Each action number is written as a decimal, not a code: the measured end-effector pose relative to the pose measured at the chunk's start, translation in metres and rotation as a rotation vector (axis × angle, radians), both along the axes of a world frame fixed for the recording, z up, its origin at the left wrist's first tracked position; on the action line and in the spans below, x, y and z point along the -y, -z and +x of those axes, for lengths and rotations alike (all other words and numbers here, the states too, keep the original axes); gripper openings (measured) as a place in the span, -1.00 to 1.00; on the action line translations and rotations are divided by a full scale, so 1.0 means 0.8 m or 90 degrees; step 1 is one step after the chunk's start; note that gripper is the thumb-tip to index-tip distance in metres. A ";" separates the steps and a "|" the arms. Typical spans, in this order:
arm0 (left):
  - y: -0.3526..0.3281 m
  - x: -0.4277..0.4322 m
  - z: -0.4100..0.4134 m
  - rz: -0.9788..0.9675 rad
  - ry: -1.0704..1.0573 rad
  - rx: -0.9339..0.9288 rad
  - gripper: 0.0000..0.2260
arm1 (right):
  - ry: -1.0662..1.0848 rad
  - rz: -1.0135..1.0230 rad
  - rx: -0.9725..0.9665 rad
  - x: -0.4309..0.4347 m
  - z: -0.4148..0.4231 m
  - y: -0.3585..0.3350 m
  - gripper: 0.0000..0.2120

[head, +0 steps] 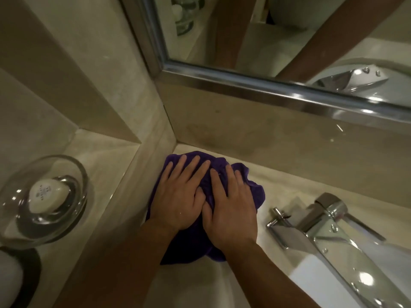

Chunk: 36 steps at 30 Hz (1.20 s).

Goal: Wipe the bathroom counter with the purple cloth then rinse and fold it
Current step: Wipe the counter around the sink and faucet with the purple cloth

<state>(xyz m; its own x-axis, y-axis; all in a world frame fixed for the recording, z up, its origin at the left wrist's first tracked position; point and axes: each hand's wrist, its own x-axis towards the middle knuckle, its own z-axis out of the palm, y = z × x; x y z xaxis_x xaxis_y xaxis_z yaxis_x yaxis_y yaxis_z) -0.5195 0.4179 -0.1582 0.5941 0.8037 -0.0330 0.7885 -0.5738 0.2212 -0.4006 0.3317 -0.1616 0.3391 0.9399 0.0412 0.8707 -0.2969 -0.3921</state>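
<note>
The purple cloth [255, 192] lies bunched on the beige stone counter [278, 174], pushed into the back left corner where the wall and backsplash meet. My left hand [180, 196] presses flat on the cloth's left half, fingers spread toward the corner. My right hand [231, 207] presses flat on its right half, its thumb touching the left hand. Both palms cover most of the cloth; only its edges show.
A chrome tap [329, 221] with a lever stands to the right, over the white basin [311, 276]. A glass bowl holding a white soap [47, 194] sits on a side ledge at left. A chrome-framed mirror [278, 85] hangs above the backsplash.
</note>
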 end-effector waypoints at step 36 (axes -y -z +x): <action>-0.004 0.059 -0.021 0.085 -0.037 0.128 -0.58 | 0.094 0.023 0.029 0.050 -0.049 0.004 -0.51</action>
